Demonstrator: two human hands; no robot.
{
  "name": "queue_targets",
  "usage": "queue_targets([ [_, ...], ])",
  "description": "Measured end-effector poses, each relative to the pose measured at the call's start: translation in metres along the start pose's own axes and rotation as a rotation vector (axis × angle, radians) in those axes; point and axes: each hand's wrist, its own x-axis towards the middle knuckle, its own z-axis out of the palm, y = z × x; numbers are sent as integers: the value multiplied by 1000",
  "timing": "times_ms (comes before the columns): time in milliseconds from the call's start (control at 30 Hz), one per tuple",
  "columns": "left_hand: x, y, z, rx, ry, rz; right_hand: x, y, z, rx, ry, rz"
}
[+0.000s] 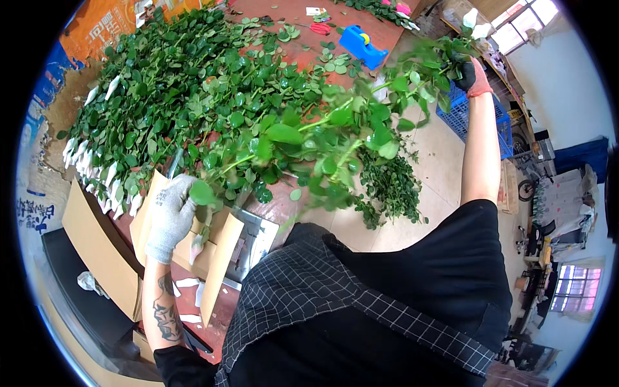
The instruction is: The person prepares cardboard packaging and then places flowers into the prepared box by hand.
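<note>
My right hand (474, 77), in a red and black glove, is raised at the upper right. It is closed around long leafy rose stems (351, 116), close below their white-covered heads (476, 24). The stems stretch down across the view toward my left hand (173, 216), which wears a grey glove. Its fingers are curled at the leafy lower end of a stem; leaves partly hide the grip. Just under it, a white-covered bud (196, 248) hangs over an open cardboard box (222, 258). Beside it, a big heap of roses (187, 97) covers the table, white heads at the left.
On the red table (271, 13) are a blue tape dispenser (362, 46), red-handled scissors (319, 28) and loose leaves. A cardboard flap (103, 245) stands at the left. A blue crate (458, 119) is under my right arm, and more greenery (390, 187) hangs past the table edge.
</note>
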Motion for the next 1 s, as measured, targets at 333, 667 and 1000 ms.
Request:
queue_targets([
  [333, -124, -37, -27, -64, 155, -381, -59, 173, -139, 856, 757, 960],
  [667, -167, -58, 46, -121, 95, -622, 183, -33, -211, 310, 444, 303],
  [1000, -157, -39, 70, -189, -5, -772, 225, -420, -131, 198, 45, -961],
])
